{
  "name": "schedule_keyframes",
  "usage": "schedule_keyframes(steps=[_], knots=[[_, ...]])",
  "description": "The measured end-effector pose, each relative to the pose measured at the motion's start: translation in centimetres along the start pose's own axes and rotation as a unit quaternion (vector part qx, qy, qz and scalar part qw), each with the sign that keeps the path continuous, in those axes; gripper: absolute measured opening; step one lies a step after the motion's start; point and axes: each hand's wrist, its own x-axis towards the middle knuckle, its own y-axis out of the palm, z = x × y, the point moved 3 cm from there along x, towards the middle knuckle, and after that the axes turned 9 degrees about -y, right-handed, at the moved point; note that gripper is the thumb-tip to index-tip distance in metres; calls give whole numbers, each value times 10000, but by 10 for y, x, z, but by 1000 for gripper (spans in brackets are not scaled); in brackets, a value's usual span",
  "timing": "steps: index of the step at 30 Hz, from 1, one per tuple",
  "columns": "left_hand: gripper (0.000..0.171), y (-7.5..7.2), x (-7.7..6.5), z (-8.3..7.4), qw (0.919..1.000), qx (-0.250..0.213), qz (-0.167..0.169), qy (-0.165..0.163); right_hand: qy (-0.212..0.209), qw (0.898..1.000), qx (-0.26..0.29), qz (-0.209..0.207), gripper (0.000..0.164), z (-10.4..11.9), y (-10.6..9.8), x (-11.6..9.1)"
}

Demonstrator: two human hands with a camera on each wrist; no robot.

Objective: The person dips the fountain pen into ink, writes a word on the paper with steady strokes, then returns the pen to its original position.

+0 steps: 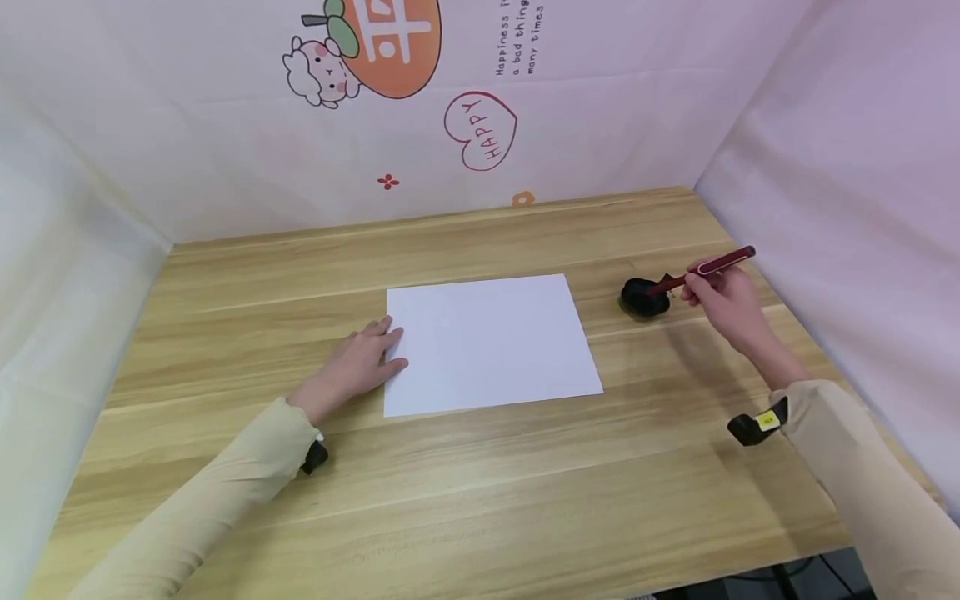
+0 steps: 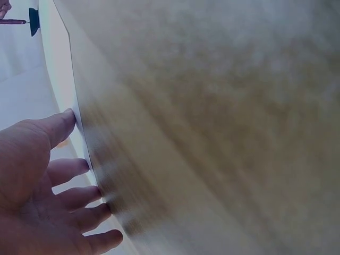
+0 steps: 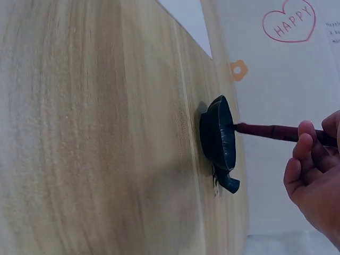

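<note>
A white sheet of paper (image 1: 491, 346) lies on the table in the head view. My left hand (image 1: 358, 360) rests at its left edge, fingers spread and fingertips on the paper; the left wrist view shows the same hand (image 2: 40, 191) with its fingers along the sheet's edge. To the right of the paper sits a small black ink dish (image 1: 643, 298) with a short spout-like handle. My right hand (image 1: 723, 296) holds a slim dark red brush pen (image 1: 722, 262), slanted, its tip inside the dish. In the right wrist view the brush pen (image 3: 265, 130) meets the inner hollow of the dish (image 3: 219, 133).
The wooden table (image 1: 480, 492) is bounded by white cloth on the left, back and right. Printed drawings, including a red heart (image 1: 481, 131), mark the back cloth. Dark cables (image 1: 787, 573) show below the table's front right edge.
</note>
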Motion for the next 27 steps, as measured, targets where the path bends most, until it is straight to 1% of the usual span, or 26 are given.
schedule_keyframes(steps=[2,4,5,7,10,13,18,20,21,24,27], knots=[[56,-1,0,-1,10000,0,-13,34,11,9971,-740,156,7,1,1,2],[56,-2,0,-2,10000,21,-17,59,-18,9904,-1348,294,12,4,3,4],[56,-3,0,-2,10000,26,-16,66,-52,9866,-1589,364,16,5,4,4],[56,-3,0,-2,10000,36,-4,63,-140,9822,-1810,476,21,7,6,5],[56,-2,0,-1,10000,54,13,49,-143,9782,-1994,560,23,7,7,8],[56,-1,1,0,10000,41,31,23,-6,9736,-2196,631,24,4,8,13],[57,0,1,1,10000,-19,43,-6,203,9582,-2682,970,28,-1,9,23],[57,0,0,1,10000,-49,57,-15,234,9548,-2752,1099,29,-4,11,25],[56,1,1,1,10000,-47,59,-9,249,9551,-2739,1107,28,-5,11,25],[57,0,1,1,10000,-44,58,4,261,9601,-2577,1057,27,-8,13,24],[57,0,2,2,10000,-12,18,3,277,9651,-2433,924,25,-9,13,23]])
